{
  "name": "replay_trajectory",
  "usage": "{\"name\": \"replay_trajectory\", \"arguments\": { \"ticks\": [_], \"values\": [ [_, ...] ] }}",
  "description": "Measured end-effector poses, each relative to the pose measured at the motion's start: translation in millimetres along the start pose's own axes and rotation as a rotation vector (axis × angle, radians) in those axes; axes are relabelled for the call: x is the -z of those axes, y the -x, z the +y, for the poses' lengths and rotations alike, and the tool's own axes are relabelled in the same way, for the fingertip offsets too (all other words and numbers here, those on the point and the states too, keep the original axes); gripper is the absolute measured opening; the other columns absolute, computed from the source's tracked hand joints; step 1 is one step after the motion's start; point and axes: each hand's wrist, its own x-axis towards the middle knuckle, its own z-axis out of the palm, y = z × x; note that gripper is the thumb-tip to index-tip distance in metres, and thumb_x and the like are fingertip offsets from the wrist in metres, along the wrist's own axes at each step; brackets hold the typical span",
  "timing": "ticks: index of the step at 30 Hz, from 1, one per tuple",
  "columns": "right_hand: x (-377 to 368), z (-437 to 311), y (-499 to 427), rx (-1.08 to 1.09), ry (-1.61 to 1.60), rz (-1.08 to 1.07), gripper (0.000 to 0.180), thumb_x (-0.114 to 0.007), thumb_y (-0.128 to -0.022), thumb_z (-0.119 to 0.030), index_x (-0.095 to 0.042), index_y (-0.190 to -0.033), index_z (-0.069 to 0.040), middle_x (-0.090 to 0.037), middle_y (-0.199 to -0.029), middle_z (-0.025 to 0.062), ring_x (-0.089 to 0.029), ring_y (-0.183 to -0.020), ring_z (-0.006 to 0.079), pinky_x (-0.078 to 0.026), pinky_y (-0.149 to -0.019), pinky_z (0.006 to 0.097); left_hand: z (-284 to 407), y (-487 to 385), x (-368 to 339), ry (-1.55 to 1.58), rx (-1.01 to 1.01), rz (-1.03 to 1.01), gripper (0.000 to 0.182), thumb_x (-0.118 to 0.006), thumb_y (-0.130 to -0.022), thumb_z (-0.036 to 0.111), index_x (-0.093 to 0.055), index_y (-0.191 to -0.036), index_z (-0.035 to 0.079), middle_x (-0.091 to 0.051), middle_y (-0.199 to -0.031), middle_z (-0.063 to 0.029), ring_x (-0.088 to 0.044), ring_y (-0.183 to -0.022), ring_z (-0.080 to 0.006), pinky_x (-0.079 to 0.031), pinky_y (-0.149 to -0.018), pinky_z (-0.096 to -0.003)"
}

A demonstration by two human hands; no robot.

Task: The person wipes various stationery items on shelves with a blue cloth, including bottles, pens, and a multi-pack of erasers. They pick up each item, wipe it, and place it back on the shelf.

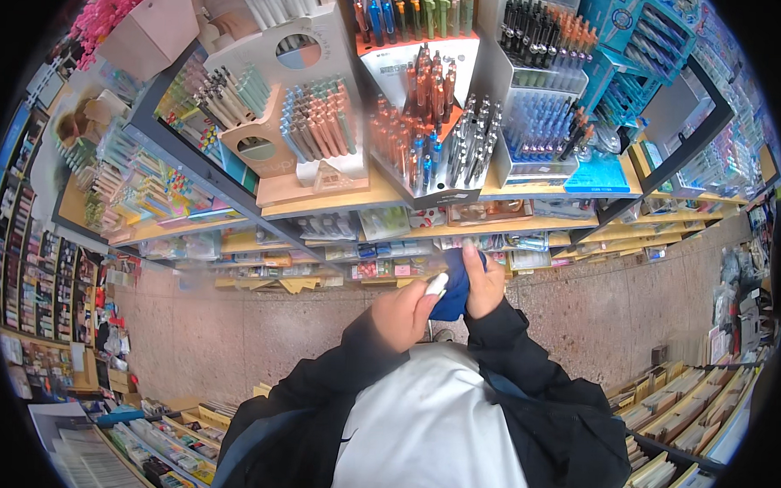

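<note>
A dark blue cloth (452, 299), bunched up, is held in front of my body at about waist height. My right hand (485, 281) grips its right side, thumb pointing up along the fabric. On the other side, my left hand (398, 314) pinches the cloth's left edge with the fingers curled in. A small white piece (437, 284) shows at my left thumb tip; whether it is a nail or a separate object is unclear. My hands cover part of the cloth.
Ahead stands a wooden display shelf (314, 206) with dark metal frames. It carries a pink pen display box (283, 169), orange pens (428, 84) and a blue tray (598, 175). Racks of stationery (164, 452) and filed cards (675, 409) flank me. Speckled tiles (233, 322) form the floor.
</note>
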Motion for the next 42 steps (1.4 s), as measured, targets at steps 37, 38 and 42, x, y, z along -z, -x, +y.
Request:
{"name": "replay_trajectory", "arguments": {
  "ticks": [37, 38, 42],
  "values": [
    [-1.9, -31.8, 16.2, 0.273, 0.295, -0.488, 0.022, -0.066, -0.092, -0.02, -0.067, -0.102, -0.001, -0.059, -0.089, 0.0083, -0.058, -0.081, 0.0164, -0.046, -0.074, 0.0295, -0.8, -6.5, 36.2, 0.91, 0.64, -0.558, 0.043, -0.036, -0.105, 0.031, -0.056, -0.078, 0.002, -0.059, -0.062, -0.0099, -0.058, -0.054, -0.0191, -0.043, -0.05, -0.0318],
    [-4.4, -30.5, 16.5, 0.296, 0.388, -0.39, 0.019, -0.068, -0.09, -0.021, -0.07, -0.093, -0.003, -0.059, -0.082, 0.0114, -0.059, -0.074, 0.0221, -0.047, -0.068, 0.0324, 1.1, -4.0, 30.3, 0.77, 0.526, -0.432, 0.042, -0.036, -0.104, 0.029, -0.057, -0.08, 0.001, -0.06, -0.064, -0.0121, -0.06, -0.056, -0.0225, -0.044, -0.051, -0.0343],
    [-11.5, -24.7, 20.7, 0.58, 0.599, -0.155, 0.017, -0.067, -0.089, -0.018, -0.069, -0.086, -0.002, -0.059, -0.073, 0.0142, -0.058, -0.063, 0.0304, -0.046, -0.059, 0.0352, 4.2, 4.0, 16.4, 0.171, 0.155, -0.174, 0.023, -0.042, -0.098, 0.014, -0.058, -0.091, 0.0, -0.061, -0.072, -0.0214, -0.061, -0.068, -0.0413, -0.048, -0.062, -0.0459]
  ]
}}
